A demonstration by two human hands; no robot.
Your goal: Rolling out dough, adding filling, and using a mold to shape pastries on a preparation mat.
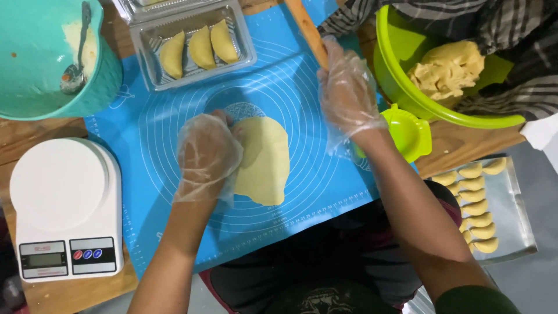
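A flat, pale yellow sheet of dough (265, 160) lies on a blue baking mat (314, 192) marked with circles. My left hand (206, 157), in a loose clear plastic glove, rests on the dough's left edge with its fingers curled over it. My right hand (347, 93), also gloved, is closed around a wooden rolling pin (305, 29) that slants up toward the top of the view, apart from the dough.
A clear tray (195, 75) holds three folded pastries. A teal bowl (93, 87) with filling and a spoon (75, 58) is top left, a white kitchen scale (64, 203) below it. A green bowl (395, 81) of dough, a green press mould (410, 134) and a metal tray (514, 215) of pastries are right.
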